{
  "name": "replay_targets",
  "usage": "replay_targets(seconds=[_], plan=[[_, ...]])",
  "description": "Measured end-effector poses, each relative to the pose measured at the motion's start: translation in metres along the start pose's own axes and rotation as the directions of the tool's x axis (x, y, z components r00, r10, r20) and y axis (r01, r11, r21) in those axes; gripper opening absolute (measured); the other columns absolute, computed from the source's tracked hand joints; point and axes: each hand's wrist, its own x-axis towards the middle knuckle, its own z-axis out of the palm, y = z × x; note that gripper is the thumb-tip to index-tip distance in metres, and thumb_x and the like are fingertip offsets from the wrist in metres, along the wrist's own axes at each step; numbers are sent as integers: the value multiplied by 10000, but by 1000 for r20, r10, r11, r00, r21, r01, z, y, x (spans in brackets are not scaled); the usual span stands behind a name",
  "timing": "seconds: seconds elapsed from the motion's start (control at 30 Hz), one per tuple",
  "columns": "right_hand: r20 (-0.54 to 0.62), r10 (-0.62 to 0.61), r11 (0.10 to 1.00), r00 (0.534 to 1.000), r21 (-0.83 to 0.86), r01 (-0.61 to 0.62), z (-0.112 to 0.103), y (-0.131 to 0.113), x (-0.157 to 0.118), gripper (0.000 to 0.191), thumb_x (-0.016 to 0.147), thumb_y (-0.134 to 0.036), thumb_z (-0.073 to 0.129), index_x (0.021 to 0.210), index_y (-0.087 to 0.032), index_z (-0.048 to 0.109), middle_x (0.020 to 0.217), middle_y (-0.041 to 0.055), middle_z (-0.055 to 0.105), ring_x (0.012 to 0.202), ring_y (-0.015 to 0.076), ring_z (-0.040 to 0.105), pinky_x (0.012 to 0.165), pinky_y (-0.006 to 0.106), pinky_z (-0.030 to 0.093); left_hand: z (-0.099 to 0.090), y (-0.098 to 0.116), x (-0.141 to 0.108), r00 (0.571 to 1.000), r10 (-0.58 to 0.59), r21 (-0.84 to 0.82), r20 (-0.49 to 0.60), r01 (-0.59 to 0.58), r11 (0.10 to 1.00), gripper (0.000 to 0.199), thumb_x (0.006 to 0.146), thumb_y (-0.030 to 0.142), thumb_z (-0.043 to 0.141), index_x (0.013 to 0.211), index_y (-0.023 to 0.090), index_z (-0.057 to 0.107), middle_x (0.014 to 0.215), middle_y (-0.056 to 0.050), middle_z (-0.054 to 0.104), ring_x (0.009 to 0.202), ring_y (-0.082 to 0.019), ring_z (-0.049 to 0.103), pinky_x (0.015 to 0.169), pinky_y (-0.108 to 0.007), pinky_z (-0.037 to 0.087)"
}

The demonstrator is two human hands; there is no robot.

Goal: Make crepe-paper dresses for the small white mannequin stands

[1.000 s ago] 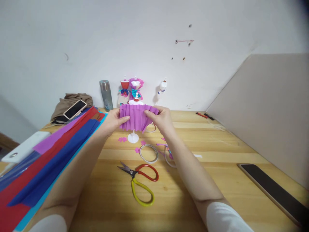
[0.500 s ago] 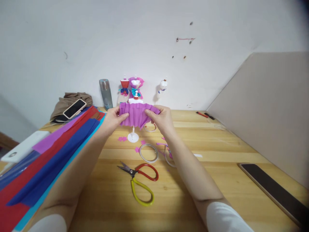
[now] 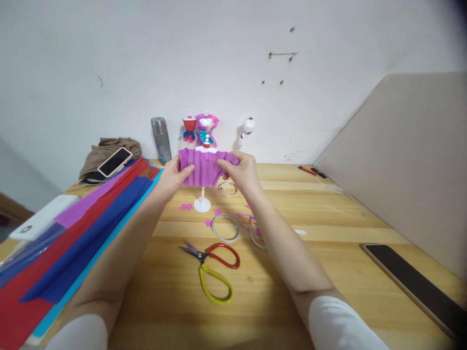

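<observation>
A pleated strip of purple crepe paper (image 3: 202, 167) is stretched between my two hands. My left hand (image 3: 175, 176) pinches its left end with the thumb in front. My right hand (image 3: 241, 170) grips the right end, thumb also on the near side. Directly behind the paper stands a small white mannequin (image 3: 206, 149) on a round white base (image 3: 202, 205); the paper covers most of its body, so I cannot tell whether they touch. Scissors (image 3: 200, 256) with one red and one yellow handle lie with blades parted on the table nearer to me.
Rolls of tape (image 3: 225, 240) and purple paper scraps (image 3: 186, 207) lie mid-table. Dressed mannequins (image 3: 188, 127) and a flask (image 3: 161, 141) stand by the wall. Coloured paper sheets (image 3: 91, 253) cover the left side. A dark phone-like slab (image 3: 412, 287) lies right; markers (image 3: 308, 170) lie behind.
Both hands still hold the purple paper, which sits slightly higher in front of the mannequin. The right fingers have shifted a little on its edge. The whole view has moved slightly.
</observation>
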Motion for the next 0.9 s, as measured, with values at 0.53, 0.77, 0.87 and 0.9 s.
replay_targets(seconds=[0.53,0.77,0.87,0.9], plan=[[-68,-31,987,997,152,41,8,19,7,344,596,-250,715,922,-148,673,670,-24,619,575,124,538,516,266,422,4,-32,15,994,109,-50,8,-109,993,471,779,439,710,1160,179,615,1182,-109,708,1133,-310,646,999,-480,499],[-43,11,938,999,347,5,18,24,2,511,580,-217,685,1086,-197,612,707,-53,589,559,97,485,483,239,386,9,-40,15,982,189,-56,27,-187,981,434,809,459,700,1139,194,606,1178,-113,701,1150,-304,643,1026,-476,480],[-31,4,923,1000,385,8,20,26,1,498,577,-204,663,1072,-207,609,731,-47,605,577,97,487,517,244,413,13,-42,14,978,203,-80,36,-200,977,430,816,435,697,1160,199,593,1197,-111,695,1150,-299,646,1016,-470,488],[-31,0,920,1000,391,12,20,26,1,487,578,-204,656,1063,-206,611,738,-44,610,582,98,492,528,249,422,14,-42,13,978,206,-94,37,-202,975,432,815,428,698,1168,203,589,1207,-110,693,1153,-298,646,1014,-467,491]])
